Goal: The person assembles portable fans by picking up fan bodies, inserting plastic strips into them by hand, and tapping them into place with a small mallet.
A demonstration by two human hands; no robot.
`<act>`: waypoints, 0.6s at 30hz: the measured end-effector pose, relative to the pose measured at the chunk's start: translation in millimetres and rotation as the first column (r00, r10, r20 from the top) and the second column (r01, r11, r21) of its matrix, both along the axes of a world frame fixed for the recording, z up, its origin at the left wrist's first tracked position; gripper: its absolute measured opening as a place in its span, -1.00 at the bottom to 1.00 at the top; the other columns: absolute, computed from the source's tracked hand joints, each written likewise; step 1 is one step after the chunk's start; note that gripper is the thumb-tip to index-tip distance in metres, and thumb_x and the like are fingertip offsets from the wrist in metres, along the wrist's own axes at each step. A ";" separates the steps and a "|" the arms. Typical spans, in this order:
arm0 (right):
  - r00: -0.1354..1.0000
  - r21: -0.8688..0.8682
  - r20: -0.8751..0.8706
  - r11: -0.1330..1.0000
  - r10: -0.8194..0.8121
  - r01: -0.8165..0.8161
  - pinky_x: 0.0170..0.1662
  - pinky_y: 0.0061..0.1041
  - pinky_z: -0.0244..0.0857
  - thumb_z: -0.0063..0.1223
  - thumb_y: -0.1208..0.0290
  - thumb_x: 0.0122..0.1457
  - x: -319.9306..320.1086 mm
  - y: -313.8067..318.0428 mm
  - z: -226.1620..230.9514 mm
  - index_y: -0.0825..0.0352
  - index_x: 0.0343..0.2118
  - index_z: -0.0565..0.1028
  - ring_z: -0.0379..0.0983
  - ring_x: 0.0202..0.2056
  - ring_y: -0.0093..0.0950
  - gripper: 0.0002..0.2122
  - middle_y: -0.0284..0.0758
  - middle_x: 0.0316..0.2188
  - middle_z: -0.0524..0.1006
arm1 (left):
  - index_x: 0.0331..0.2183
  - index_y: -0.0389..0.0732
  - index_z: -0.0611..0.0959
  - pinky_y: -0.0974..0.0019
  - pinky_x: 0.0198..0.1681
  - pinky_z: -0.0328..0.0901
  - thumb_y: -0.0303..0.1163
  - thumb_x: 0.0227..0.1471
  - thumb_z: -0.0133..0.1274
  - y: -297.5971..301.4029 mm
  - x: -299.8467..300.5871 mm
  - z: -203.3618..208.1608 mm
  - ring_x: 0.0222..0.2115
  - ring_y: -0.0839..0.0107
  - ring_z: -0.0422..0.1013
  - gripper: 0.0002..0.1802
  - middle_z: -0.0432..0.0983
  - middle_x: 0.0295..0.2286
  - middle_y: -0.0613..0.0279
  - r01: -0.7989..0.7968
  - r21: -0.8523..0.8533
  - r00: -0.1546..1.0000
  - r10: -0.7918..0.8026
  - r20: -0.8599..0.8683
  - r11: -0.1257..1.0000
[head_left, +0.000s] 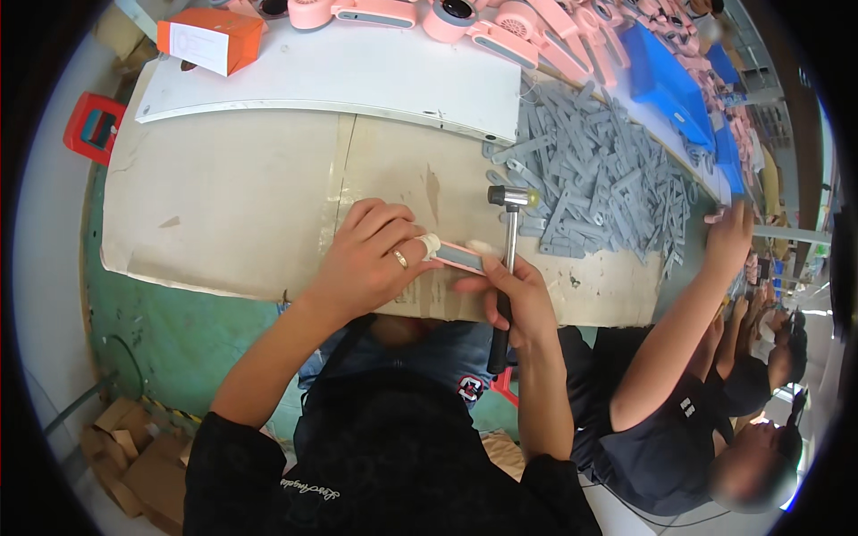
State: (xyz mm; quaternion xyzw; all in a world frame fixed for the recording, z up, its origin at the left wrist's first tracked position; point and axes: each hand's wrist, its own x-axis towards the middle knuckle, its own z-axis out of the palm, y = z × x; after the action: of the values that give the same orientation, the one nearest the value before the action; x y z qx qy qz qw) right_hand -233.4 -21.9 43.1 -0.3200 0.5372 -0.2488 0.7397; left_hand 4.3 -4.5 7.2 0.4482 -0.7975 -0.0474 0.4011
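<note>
Workshop: mallet (511, 234), heaped grey strips (594, 170)

A cardboard-topped table (232, 196) is filling the centre, a white panel (331, 76) lying across it towards eleven o'clock. A pale wall (55, 214) is rising at nine, a red plastic stool (74, 125) standing at ten. Green floor (188, 344) is showing at eight, where yellow-and-black tape (170, 409) is running.

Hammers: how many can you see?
1: the black-handled, silver-shafted hammer, held in the person's right grip. Others may be hidden, perhaps under the heap of flat grey strips.
</note>
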 end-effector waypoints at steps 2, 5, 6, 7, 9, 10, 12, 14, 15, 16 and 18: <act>0.997 -0.022 0.055 0.998 -0.058 0.059 -0.75 -0.68 0.07 0.05 0.29 0.36 -2.7 6.3 -5.3 0.45 0.01 0.49 0.35 -0.74 -0.62 -0.68 -0.12 -0.36 0.68 | -0.47 -0.17 0.58 0.06 -0.08 0.32 -0.29 -0.23 0.41 1.2 -1.2 2.6 -0.17 0.24 0.45 -0.67 0.54 -0.35 0.31 0.012 -0.020 1.000 -0.012 0.006 1.000; 0.997 -0.068 0.041 0.995 -0.070 0.072 -0.75 -0.68 0.08 0.04 0.30 0.36 2.4 8.4 -8.8 0.46 0.00 0.49 0.39 -0.72 -0.61 -0.69 -0.11 -0.35 0.68 | -0.46 -0.16 0.58 0.06 -0.03 0.33 -0.25 -0.23 0.40 2.3 -0.3 0.9 -0.16 0.25 0.46 -0.66 0.55 -0.33 0.30 -0.015 -0.030 0.999 0.016 0.031 0.999; 0.997 -0.075 0.032 0.994 -0.074 0.076 -0.74 -0.68 0.08 0.05 0.31 0.36 2.9 8.3 -10.7 0.46 -0.01 0.49 0.40 -0.72 -0.60 -0.70 -0.11 -0.35 0.68 | -0.46 -0.16 0.58 0.06 -0.03 0.33 -0.25 -0.23 0.40 3.3 -0.5 2.6 -0.16 0.25 0.46 -0.66 0.55 -0.33 0.30 -0.011 -0.036 0.999 0.012 0.034 0.999; 0.996 -0.080 0.034 0.993 -0.079 0.081 -0.74 -0.68 0.08 0.05 0.31 0.36 3.2 8.0 -10.3 0.46 -0.01 0.49 0.40 -0.72 -0.60 -0.70 -0.11 -0.35 0.68 | -0.44 -0.15 0.61 0.06 0.01 0.33 -0.26 -0.18 0.36 4.4 -0.9 5.5 -0.16 0.26 0.47 -0.72 0.56 -0.30 0.29 -0.027 -0.054 0.995 0.032 0.091 0.998; 0.997 -0.066 0.013 0.995 -0.070 0.070 -0.74 -0.68 0.09 0.06 0.30 0.36 4.2 11.0 -9.6 0.44 -0.04 0.50 0.40 -0.72 -0.60 -0.71 -0.11 -0.36 0.68 | -0.42 -0.13 0.63 0.06 0.05 0.33 -0.28 -0.14 0.32 5.3 -1.9 12.4 -0.16 0.27 0.48 -0.77 0.58 -0.28 0.29 -0.042 -0.066 0.987 0.052 0.150 0.997; 0.997 -0.084 0.012 0.993 -0.082 0.083 -0.74 -0.69 0.06 0.08 0.29 0.34 5.7 11.8 -10.4 0.44 -0.04 0.51 0.38 -0.73 -0.62 -0.70 -0.12 -0.37 0.68 | -0.38 -0.10 0.66 0.07 0.09 0.33 -0.30 -0.11 0.25 2.3 -2.5 17.3 -0.14 0.28 0.49 -0.82 0.59 -0.25 0.29 0.032 -0.087 0.980 -0.014 0.200 0.996; 0.995 -0.110 -0.005 0.989 -0.101 0.100 -0.75 -0.70 0.03 0.10 0.26 0.32 9.1 11.3 -6.3 0.41 -0.06 0.52 0.33 -0.74 -0.65 -0.70 -0.13 -0.39 0.68 | -0.30 -0.02 0.71 0.15 0.08 0.34 -0.37 -0.08 0.09 -3.3 -0.8 14.9 -0.17 0.33 0.52 -0.77 0.60 -0.19 0.32 0.149 -0.050 0.948 -0.128 0.293 0.988; 0.995 -0.110 -0.022 0.990 -0.097 0.094 -0.75 -0.71 0.01 0.10 0.27 0.32 9.7 13.3 -5.4 0.40 -0.06 0.52 0.30 -0.75 -0.66 -0.71 -0.15 -0.41 0.67 | -0.29 -0.04 0.71 0.16 0.02 0.37 -0.37 -0.12 0.12 -2.9 1.1 10.1 -0.20 0.31 0.51 -0.75 0.60 -0.19 0.32 0.162 -0.022 0.944 -0.148 0.296 0.987; 0.994 -0.123 -0.041 0.988 -0.097 0.091 -0.75 -0.71 -0.02 0.09 0.27 0.33 9.4 10.7 -4.3 0.39 -0.06 0.52 0.28 -0.76 -0.68 -0.72 -0.16 -0.42 0.67 | -0.28 -0.06 0.72 0.17 -0.03 0.39 -0.38 -0.16 0.14 -5.3 0.9 9.7 -0.23 0.30 0.50 -0.72 0.61 -0.20 0.33 0.179 -0.009 0.940 -0.168 0.298 0.984; 0.994 -0.126 -0.038 0.987 -0.101 0.096 -0.75 -0.71 -0.02 0.09 0.27 0.33 10.3 8.1 -4.7 0.39 -0.06 0.52 0.28 -0.76 -0.68 -0.72 -0.16 -0.42 0.67 | -0.28 -0.06 0.72 0.17 -0.03 0.39 -0.38 -0.16 0.14 -6.3 -0.2 9.1 -0.23 0.30 0.50 -0.72 0.61 -0.20 0.33 0.184 -0.011 0.938 -0.172 0.300 0.983; 0.984 -0.218 -0.106 0.969 -0.146 0.120 -0.73 -0.69 -0.07 0.09 0.28 0.33 15.3 3.5 -3.9 0.36 -0.12 0.52 0.19 -0.77 -0.70 -0.76 -0.32 -0.55 0.60 | -0.26 -0.07 0.72 0.24 -0.11 0.41 -0.38 -0.14 0.17 -7.7 -3.1 7.6 -0.31 0.32 0.50 -0.71 0.61 -0.25 0.34 0.136 -0.071 0.934 -0.104 0.343 0.988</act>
State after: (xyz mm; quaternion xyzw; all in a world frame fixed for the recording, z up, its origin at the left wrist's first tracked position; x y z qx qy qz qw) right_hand -218.1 -18.4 39.2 -0.3741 0.5720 -0.3335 0.6493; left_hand 1.2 -12.3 14.8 0.3808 -0.8817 0.0429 0.2751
